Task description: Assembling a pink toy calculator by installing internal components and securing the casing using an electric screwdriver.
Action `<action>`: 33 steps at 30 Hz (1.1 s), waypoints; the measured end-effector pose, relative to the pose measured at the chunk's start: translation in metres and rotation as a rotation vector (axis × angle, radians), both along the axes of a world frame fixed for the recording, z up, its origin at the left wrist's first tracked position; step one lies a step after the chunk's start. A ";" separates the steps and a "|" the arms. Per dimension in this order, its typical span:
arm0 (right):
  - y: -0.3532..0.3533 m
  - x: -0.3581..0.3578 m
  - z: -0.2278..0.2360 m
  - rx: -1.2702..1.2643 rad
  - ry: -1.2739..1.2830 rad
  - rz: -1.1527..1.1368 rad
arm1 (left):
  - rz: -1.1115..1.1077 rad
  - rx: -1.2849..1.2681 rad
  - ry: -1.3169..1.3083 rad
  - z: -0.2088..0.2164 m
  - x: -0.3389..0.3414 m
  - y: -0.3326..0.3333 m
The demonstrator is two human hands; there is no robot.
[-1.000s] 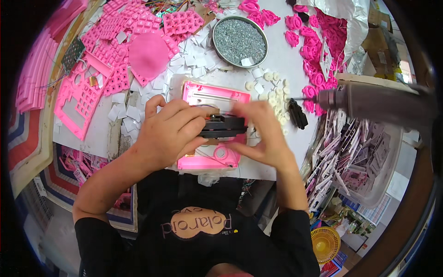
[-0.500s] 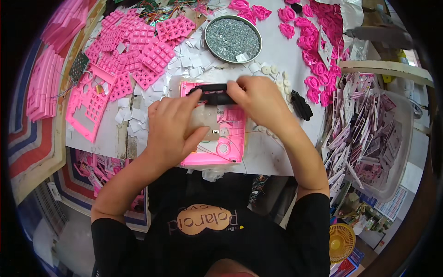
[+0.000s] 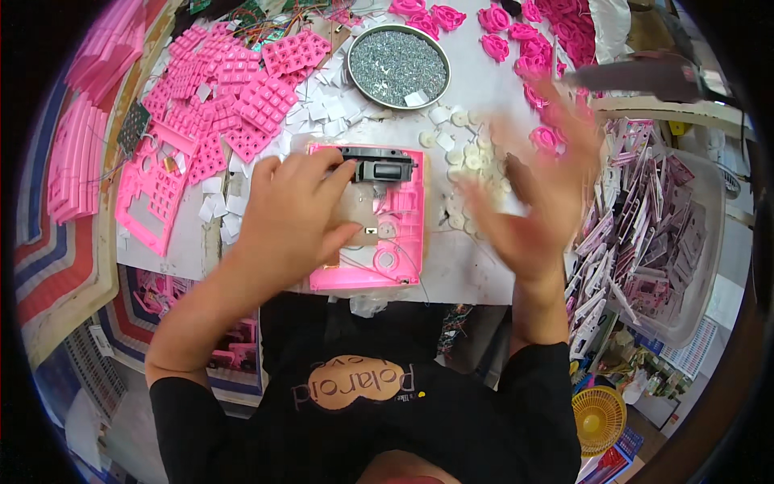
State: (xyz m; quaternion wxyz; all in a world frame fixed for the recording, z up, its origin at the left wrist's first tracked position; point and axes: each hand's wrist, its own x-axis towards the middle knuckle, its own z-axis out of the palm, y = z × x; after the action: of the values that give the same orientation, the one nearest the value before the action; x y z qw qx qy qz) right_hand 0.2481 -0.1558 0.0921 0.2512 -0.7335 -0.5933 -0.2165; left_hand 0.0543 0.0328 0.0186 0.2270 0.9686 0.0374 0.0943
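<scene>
On the table in front of me lies a pink plastic housing with round holes and thin wires inside. A black plastic part sits across its far end. My left hand presses the left end of this black part with its fingertips, while the thumb rests on a translucent plate in the housing. To the right, my right hand is raised off the work, blurred, its fingers spread and holding nothing. Near it hangs a dark, long-bodied tool, possibly an electric screwdriver.
Beyond the housing stands a round metal dish of small screws. Pink keypads and white paper squares lie at left, pale round discs and pink flower-like parts at right. A clear bin of pinkish panels flanks the table.
My right hand has let go of the black part and swung right, its fingers opening. My left hand stays on the black part. The dark tool now reaches further left.
</scene>
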 end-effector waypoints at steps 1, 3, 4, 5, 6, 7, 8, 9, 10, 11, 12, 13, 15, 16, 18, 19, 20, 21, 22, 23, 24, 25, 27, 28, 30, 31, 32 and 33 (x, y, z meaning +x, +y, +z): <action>-0.011 0.018 0.013 0.267 -0.109 0.001 | -0.011 -0.071 -0.009 0.003 0.016 0.011; -0.016 0.059 0.024 0.784 -0.085 0.005 | -0.045 -0.201 -0.019 0.004 0.066 0.039; -0.009 0.070 0.025 0.958 0.024 0.024 | -0.022 -0.096 -0.120 0.001 0.097 0.045; 0.016 0.065 0.020 0.931 0.343 0.029 | 0.038 0.028 -0.199 -0.006 0.118 0.054; 0.018 0.065 0.032 0.805 0.586 0.172 | 0.037 0.179 -0.196 -0.021 0.147 0.055; 0.024 0.068 0.033 0.694 0.868 0.275 | 0.060 0.345 -0.172 -0.037 0.166 0.055; 0.028 0.072 0.030 0.493 1.142 0.573 | 0.016 0.363 -0.038 -0.035 0.176 0.055; 0.035 0.064 0.022 0.563 1.084 0.393 | -0.027 0.380 0.094 -0.033 0.185 0.055; 0.038 0.058 0.018 0.569 1.123 0.349 | -0.087 0.388 0.226 -0.034 0.192 0.052; 0.042 0.051 0.015 0.575 1.166 0.311 | -0.069 0.377 0.193 -0.037 0.192 0.052; 0.045 0.046 0.011 0.562 1.201 0.211 | -0.051 0.366 0.160 -0.041 0.190 0.052; 0.050 0.040 0.009 0.572 1.231 0.200 | -0.031 0.357 0.122 -0.044 0.190 0.053; 0.053 0.037 -0.003 0.588 1.255 0.239 | -0.075 0.384 0.080 -0.049 0.190 0.053; 0.053 0.037 -0.004 0.585 1.250 0.259 | -0.097 0.399 0.059 -0.050 0.191 0.053; 0.051 0.037 -0.006 0.579 1.241 0.301 | -0.080 0.338 0.014 -0.052 0.191 0.054; 0.050 0.037 -0.006 0.591 1.242 0.298 | -0.074 0.301 -0.014 -0.049 0.192 0.051; 0.049 0.036 -0.005 0.603 1.243 0.296 | -0.102 0.342 0.070 -0.046 0.194 0.048; 0.047 0.034 -0.004 0.615 1.244 0.294 | -0.130 0.384 0.154 -0.043 0.197 0.046; 0.044 0.035 -0.002 0.606 1.226 0.293 | -0.155 0.430 0.239 -0.035 0.199 0.045; 0.039 0.035 -0.001 0.598 1.208 0.292 | -0.137 0.401 0.218 -0.030 0.198 0.045; 0.036 0.036 -0.001 0.589 1.190 0.290 | -0.119 0.372 0.197 -0.025 0.197 0.044; 0.034 0.035 -0.001 0.588 1.198 0.280 | -0.101 0.344 0.176 -0.022 0.195 0.045; 0.032 0.032 -0.001 0.586 1.214 0.257 | -0.127 0.322 -0.036 -0.030 0.198 0.050; 0.034 0.032 -0.005 0.604 1.233 0.276 | -0.137 0.309 -0.142 -0.037 0.202 0.053; 0.036 0.030 -0.004 0.589 1.224 0.317 | -0.191 0.258 -0.283 -0.050 0.218 0.062; 0.035 0.030 -0.004 0.583 1.221 0.330 | -0.223 0.228 -0.352 -0.049 0.222 0.062; 0.033 0.030 -0.004 0.577 1.210 0.333 | -0.202 0.271 -0.227 -0.049 0.225 0.061; 0.032 0.029 -0.002 0.561 1.187 0.308 | -0.178 0.312 -0.102 -0.048 0.228 0.061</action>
State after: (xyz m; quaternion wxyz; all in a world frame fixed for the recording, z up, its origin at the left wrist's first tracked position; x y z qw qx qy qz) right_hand 0.2768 -0.1238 0.0904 0.7438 -0.5419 -0.3738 0.1157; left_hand 0.2827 0.0937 -0.0296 0.0829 0.9855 -0.0753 0.1276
